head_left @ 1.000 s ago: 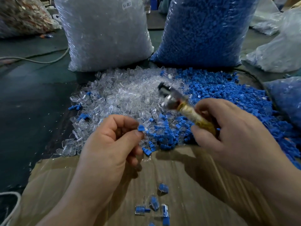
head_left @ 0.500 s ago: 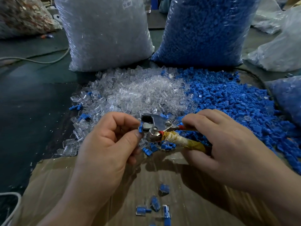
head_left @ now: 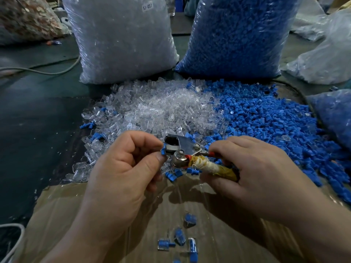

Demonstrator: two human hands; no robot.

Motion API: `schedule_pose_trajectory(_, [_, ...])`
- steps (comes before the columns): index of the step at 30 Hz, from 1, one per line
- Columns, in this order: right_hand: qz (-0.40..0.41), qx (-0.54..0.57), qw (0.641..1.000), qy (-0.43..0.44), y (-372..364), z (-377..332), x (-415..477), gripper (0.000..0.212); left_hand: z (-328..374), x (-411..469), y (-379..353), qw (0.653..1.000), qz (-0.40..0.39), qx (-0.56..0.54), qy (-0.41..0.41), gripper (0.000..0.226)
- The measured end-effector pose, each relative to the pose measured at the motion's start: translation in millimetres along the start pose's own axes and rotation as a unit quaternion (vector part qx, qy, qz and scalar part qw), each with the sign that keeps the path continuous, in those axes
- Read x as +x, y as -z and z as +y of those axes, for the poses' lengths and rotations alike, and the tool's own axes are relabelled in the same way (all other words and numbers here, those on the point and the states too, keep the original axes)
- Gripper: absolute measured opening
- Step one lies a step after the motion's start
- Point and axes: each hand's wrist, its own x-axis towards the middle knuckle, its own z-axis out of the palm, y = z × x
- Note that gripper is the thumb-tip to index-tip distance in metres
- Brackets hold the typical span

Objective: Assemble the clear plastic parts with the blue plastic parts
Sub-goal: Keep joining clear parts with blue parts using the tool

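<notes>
Left hand [head_left: 129,168]: in the middle of the frame, left of centre. The fingers are curled, and the thumb and forefinger pinch one small blue part [head_left: 163,151]. The other fingers are folded into the palm.
Right hand [head_left: 252,168]: right of centre. The fingers are curled around the handle of a metal tool [head_left: 182,149], and the forefinger lies on its upper arm, near a red tip.
Blue part: it sits at the tips of the left fingers and touches the left end of the tool head. I cannot tell if a clear piece is around it.
Tool: one. It has a shiny metal head with two bolts and a handle wrapped in yellowish cord and tape.
Pile of clear parts [head_left: 161,109]: one pile, above the hands at the centre. The parts are too many to count.
Pile of blue parts [head_left: 266,118]: one pile, touching the clear one on its right side, also too many to count.
Joined pieces [head_left: 190,220]: they lie low in the frame on a sheet of cardboard [head_left: 76,215], below the hands. Each is blue inside clear. I count four whole pieces and a fifth one cut by the lower edge.
Bags: one bag of clear parts [head_left: 121,38] at the upper left of centre, and one bag of blue parts [head_left: 237,35] at the upper right of centre. Both stand behind the piles.
</notes>
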Motion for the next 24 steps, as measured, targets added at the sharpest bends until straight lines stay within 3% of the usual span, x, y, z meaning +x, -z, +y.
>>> schedule_pose_trajectory(4, [0.022,-0.045,0.998,-0.034,-5,8,5,0.061,-8,3,4,0.999,0.029,0.022,0.031,0.028])
schedule_pose_trajectory(9, [0.001,-0.102,0.99,-0.093,-8,16,17,0.072,-7,1,-7,0.991,-0.054,0.041,0.119,0.028])
schedule_pose_trajectory(15, [-0.032,-0.105,0.987,-0.117,-6,12,20,0.074,-2,0,-12,0.99,-0.039,0.042,0.127,0.026])
schedule_pose_trajectory(17, [0.015,-0.078,0.992,-0.093,-5,3,15,0.066,-1,-3,-15,0.99,-0.036,0.045,0.129,0.022])
schedule_pose_trajectory(20, [0.067,-0.046,0.997,0.011,-9,-20,8,0.04,-3,-8,-18,0.992,-0.037,0.056,0.111,0.02])
schedule_pose_trajectory(22, [0.074,-0.034,0.994,0.075,-16,-30,7,0.027,-7,-10,-19,0.991,-0.032,0.118,0.049,0.013])
schedule_pose_trajectory(24, [0.085,-0.033,0.992,0.086,-18,-31,6,0.025,-8,-11,-17,0.98,-0.029,0.197,-0.018,0.01])
